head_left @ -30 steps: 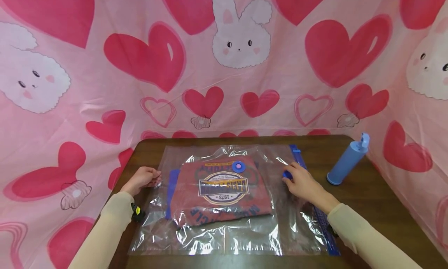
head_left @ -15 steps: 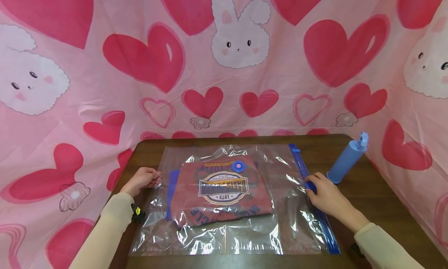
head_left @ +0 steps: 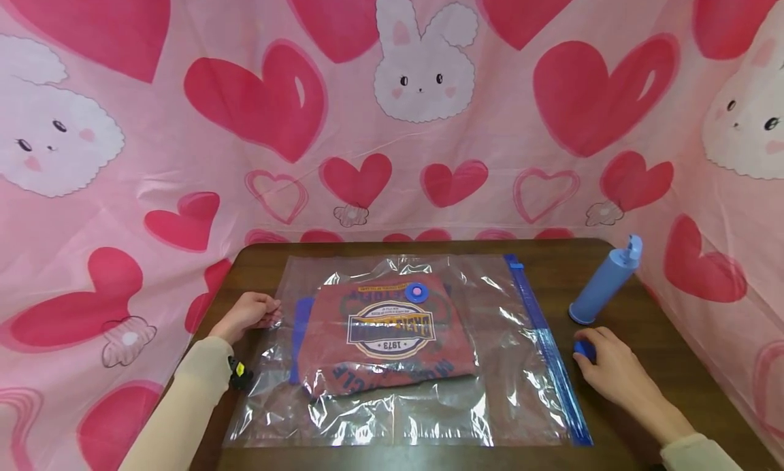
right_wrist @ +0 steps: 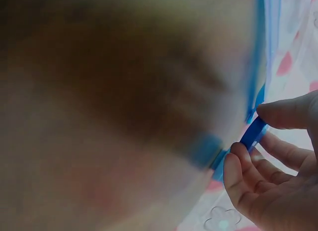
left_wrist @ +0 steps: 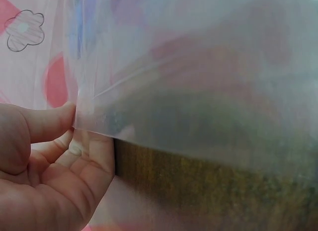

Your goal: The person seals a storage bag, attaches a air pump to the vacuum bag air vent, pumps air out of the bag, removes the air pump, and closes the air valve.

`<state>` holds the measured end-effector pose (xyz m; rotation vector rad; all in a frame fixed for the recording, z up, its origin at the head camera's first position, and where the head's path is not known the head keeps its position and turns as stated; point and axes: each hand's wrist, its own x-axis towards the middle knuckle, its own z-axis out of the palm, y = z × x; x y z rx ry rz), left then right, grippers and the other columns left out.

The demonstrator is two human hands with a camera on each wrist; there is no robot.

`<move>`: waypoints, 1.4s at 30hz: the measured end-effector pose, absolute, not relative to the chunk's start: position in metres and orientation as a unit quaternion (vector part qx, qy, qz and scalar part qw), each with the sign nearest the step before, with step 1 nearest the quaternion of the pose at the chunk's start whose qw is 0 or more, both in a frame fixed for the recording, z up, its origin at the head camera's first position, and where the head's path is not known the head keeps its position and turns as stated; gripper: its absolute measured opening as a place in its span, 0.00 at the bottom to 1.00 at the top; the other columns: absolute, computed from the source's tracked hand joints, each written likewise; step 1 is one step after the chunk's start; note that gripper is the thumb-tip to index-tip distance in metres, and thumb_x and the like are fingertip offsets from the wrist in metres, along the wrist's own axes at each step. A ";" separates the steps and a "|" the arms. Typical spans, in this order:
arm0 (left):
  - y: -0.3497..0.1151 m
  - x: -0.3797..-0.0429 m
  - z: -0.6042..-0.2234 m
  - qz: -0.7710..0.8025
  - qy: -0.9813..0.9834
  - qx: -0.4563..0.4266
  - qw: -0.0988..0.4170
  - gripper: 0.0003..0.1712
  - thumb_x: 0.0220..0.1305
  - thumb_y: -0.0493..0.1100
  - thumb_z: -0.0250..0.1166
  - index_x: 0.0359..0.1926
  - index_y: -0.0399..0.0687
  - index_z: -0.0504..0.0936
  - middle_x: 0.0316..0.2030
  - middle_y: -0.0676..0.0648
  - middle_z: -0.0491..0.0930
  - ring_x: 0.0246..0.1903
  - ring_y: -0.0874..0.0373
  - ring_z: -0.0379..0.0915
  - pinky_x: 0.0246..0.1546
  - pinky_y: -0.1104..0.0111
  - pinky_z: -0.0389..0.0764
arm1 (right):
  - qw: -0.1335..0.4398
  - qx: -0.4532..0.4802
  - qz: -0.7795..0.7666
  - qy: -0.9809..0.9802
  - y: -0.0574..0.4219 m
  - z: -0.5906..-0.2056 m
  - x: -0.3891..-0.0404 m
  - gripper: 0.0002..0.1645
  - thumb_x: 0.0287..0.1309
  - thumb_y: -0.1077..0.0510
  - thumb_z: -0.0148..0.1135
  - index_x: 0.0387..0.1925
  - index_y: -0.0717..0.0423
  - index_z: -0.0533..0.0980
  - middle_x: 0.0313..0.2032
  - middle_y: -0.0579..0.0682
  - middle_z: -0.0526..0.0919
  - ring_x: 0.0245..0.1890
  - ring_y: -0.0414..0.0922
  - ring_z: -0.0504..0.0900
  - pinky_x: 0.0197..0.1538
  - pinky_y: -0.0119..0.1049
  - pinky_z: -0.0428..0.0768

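Cream sleeves are cut off at the lower frame. The right hand pinches a blue disc, partly hidden by fingers, beside the bag. The left hand pinches the left edge of the clear, creased plastic bag, flat on the dark wood-grain desk, a folded red garment inside. Beyond: a smooth blue cylinder, then heart-printed pink fabric.

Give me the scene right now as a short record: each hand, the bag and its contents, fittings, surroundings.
Left hand: pinching the left edge of the clear bag
Right hand: holding a small blue disc, right of the zip strip
Bag contents: folded red printed garment
Bag fitting: round blue valve, pink centre
Zip seal: cannot tell
Nearby: blue cylinder on the table
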<state>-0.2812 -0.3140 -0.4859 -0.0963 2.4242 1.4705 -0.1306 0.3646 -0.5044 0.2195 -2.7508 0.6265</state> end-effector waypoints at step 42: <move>-0.314 -0.281 -0.487 0.504 0.850 -0.036 0.150 0.14 0.79 0.35 0.58 0.43 0.24 0.84 0.29 0.47 0.83 0.29 0.56 0.80 0.35 0.67 0.86 | 0.119 0.032 0.207 -0.971 0.402 -0.501 -0.128 0.21 0.59 0.58 0.77 0.44 0.73 0.82 0.40 0.67 0.84 0.44 0.69 0.82 0.47 0.71 0.78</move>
